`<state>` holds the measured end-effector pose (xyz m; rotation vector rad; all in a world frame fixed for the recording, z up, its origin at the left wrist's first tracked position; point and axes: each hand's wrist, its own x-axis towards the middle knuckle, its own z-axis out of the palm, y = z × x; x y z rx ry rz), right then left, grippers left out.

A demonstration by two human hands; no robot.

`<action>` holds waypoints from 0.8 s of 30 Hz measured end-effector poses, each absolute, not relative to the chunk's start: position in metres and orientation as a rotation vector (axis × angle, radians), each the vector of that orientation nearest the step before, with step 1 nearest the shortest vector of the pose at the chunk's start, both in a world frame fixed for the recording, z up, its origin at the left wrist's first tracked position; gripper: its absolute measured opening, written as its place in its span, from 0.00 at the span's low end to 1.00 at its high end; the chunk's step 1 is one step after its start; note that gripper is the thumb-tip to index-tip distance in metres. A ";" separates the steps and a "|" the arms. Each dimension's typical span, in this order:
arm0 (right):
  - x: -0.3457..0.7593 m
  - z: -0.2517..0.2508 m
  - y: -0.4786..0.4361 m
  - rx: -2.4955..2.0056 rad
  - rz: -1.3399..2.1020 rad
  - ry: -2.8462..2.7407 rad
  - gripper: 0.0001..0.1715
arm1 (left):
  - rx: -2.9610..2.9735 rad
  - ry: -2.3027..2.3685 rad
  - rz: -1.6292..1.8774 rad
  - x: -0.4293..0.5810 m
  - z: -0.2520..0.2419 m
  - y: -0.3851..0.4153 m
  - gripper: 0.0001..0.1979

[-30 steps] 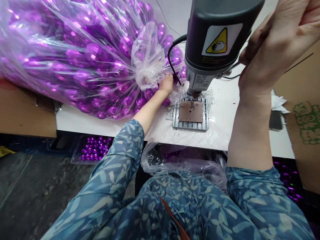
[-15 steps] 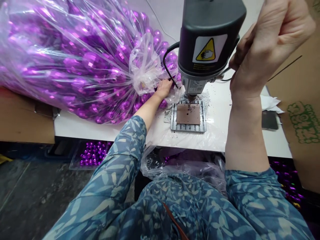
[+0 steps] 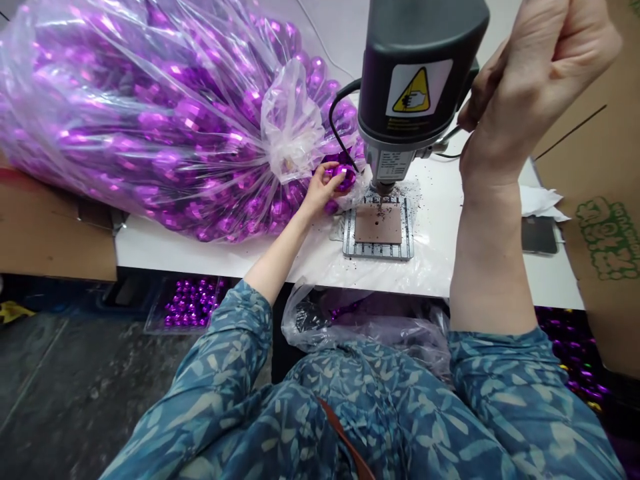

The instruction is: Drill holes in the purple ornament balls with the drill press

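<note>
The head view looks down on a white tabletop (image 3: 450,220) with a grey bench drill press (image 3: 417,73) standing at its middle. The left hand (image 3: 323,190) is curled around a shiny purple faceted ball ornament (image 3: 343,177), pinching it between thumb and fingers just left of the drill's spindle and just beside the mouth of a large clear plastic bag stuffed with purple ball ornaments (image 3: 165,127). That bag lies on the tabletop to the left and rests partly on a brown cardboard box (image 3: 50,233). The right hand (image 3: 535,87) is raised at the drill's right side, closed in a fist around a thin metal feed lever (image 3: 453,133), most of which the fingers hide. Under the spindle sits a slotted grey metal drill table with a brown square pad (image 3: 379,227), strewn with dark shavings. A dark phone (image 3: 539,235) lies near the right edge, by crumpled white paper (image 3: 543,200). A clear tray of purple ornaments (image 3: 187,303) sits below the tabletop on the left.
</note>
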<state>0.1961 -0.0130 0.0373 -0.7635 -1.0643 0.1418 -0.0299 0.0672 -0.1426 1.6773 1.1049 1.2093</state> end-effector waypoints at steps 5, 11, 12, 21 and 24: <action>0.196 0.038 -0.008 -0.733 0.132 -1.035 0.43 | 1.253 0.917 1.171 -0.027 -0.144 0.034 0.20; 0.192 0.040 -0.015 -0.729 0.179 -1.038 0.35 | 1.148 0.915 1.153 -0.012 -0.158 -0.001 0.22; 0.192 0.040 -0.015 -0.733 0.181 -1.037 0.31 | 1.146 0.929 1.176 -0.009 -0.163 -0.005 0.24; 0.193 0.042 -0.013 -0.774 0.188 -1.038 0.21 | 1.451 0.842 1.209 0.011 -0.203 -0.001 0.32; 0.189 0.045 -0.018 -0.796 0.216 -1.037 0.19 | 1.539 0.876 1.201 0.013 -0.208 0.004 0.29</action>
